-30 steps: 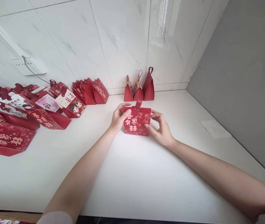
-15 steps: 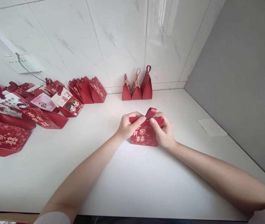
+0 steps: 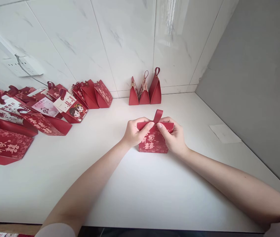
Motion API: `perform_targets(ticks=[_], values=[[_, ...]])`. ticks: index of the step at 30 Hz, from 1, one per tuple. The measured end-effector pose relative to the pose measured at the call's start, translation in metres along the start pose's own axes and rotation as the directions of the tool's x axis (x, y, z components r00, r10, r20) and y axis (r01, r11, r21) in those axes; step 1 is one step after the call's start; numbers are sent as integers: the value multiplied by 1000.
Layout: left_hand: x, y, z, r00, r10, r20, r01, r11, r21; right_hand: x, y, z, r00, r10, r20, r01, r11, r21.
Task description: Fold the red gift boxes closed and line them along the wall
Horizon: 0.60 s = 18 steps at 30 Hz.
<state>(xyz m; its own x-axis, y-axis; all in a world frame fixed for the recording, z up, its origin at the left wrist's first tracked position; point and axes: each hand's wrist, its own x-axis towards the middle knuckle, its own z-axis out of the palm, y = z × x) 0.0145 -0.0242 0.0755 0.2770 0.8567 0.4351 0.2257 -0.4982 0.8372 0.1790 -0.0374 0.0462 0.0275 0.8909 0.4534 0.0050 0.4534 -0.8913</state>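
A small red gift bag with gold characters stands on the white counter, its red loop handle sticking up. My left hand pinches the bag's top edge from the left, fingers curled. My right hand pinches the same top edge from the right, just under the handle. Both thumbs meet near the middle of the top fold.
Three folded red bags stand against the tiled wall behind. A heap of flat red bags covers the counter's left side. A wall socket with a cable is at the upper left. A grey panel closes the right side.
The bag slid nearer and to the right. My hands shifted from its sides to its top edge, pressing it closed, and the handle now stands up.
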Motion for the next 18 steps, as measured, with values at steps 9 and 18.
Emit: perform_targets(ticks=[9,18], values=[[1,0,0,999,19,-32,-18,999,31,10,-3,-9,990,-98,104,103,993,-49],[0,-5,2,997,19,-69,-18,1000,12,7,-7,-8,989,2,145,-4,1000,10]])
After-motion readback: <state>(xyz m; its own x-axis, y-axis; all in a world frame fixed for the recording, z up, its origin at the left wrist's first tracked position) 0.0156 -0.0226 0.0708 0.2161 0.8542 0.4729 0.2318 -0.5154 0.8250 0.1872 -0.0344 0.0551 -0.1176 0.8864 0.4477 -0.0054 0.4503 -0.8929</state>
